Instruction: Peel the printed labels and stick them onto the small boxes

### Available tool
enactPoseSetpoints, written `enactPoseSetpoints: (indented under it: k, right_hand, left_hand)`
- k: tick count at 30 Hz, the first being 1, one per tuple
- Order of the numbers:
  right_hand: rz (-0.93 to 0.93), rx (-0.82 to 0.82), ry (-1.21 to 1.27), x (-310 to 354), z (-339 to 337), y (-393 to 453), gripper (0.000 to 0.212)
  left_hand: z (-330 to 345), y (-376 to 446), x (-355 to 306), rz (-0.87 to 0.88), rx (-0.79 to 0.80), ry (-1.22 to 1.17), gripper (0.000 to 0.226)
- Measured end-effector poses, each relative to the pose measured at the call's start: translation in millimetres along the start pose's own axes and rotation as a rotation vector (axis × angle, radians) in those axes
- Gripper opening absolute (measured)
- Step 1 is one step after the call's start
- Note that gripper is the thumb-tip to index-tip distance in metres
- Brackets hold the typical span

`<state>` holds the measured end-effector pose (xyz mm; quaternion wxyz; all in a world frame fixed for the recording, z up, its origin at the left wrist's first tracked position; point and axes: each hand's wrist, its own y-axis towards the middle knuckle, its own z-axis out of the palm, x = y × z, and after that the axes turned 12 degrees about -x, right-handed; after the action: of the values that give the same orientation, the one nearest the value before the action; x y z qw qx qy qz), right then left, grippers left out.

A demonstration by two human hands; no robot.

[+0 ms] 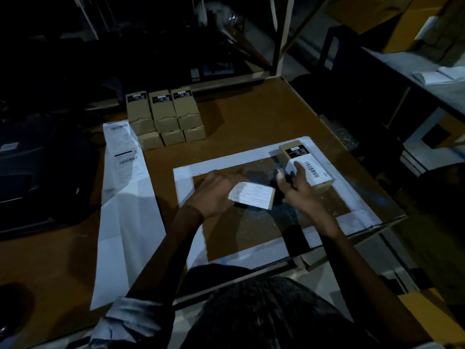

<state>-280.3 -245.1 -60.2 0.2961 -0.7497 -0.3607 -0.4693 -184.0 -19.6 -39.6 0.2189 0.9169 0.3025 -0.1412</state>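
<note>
The room is dark, and the light falls only on a brown table point(251, 117) with a white taped rectangle point(183, 177) marked on its near right part. Metal shelf posts point(284, 34) stand behind the table, and cardboard cartons point(392, 18) are at the far right. At the back of the table, small brown boxes point(164, 117) stand in a stack, three side by side, with black stickers on top. Left of the stack a long white strip of printed labels point(125, 152) lies flat and runs toward the near edge; the barcodes on it are visible. Inside the taped rectangle, the left hand point(214, 195) holds a small box point(254, 195) from its left side, the fingers curled around it, and a white label already covers its upper face. The right hand point(299, 182) is just right of this box, fingers spread and relaxed, the tips lying on the white label of a second box point(305, 165), which rests at the far right corner of the rectangle. A rolled sleeve point(133, 321) covers the left upper arm.
</note>
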Motion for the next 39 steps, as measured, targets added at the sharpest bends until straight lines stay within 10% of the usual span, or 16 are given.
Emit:
enactPoseSetpoints:
  k: [7,14,23,32,39]
  right_hand:
    - [-0.005,0.042,0.066,-7.1,10.8,-12.1,0.097]
    - [-0.121,-0.239,0.073,-8.5,6.1,-20.0,0.08]
    - [-0.229,-0.247,-0.152,-22.4,-11.4,-24.6,0.079]
    - [-0.285,-0.06,-0.379,-33.9,-38.4,-26.1,0.092]
    - [-0.483,-0.138,-0.674,-32.3,-59.1,-19.1,0.063]
  left_hand:
    - [8.3,1.0,-9.3,0.09,-0.187,0.05,0.05]
    - [31.9,3.7,-25.2,-0.323,-0.295,0.018,0.103]
    - [85.1,15.4,-66.6,-0.73,-0.535,-0.589,0.042]
    - [113.0,36.6,-76.3,-0.755,-0.543,-0.568,0.086]
    - [111.0,55.6,-83.6,-0.826,-0.596,-0.56,0.064]
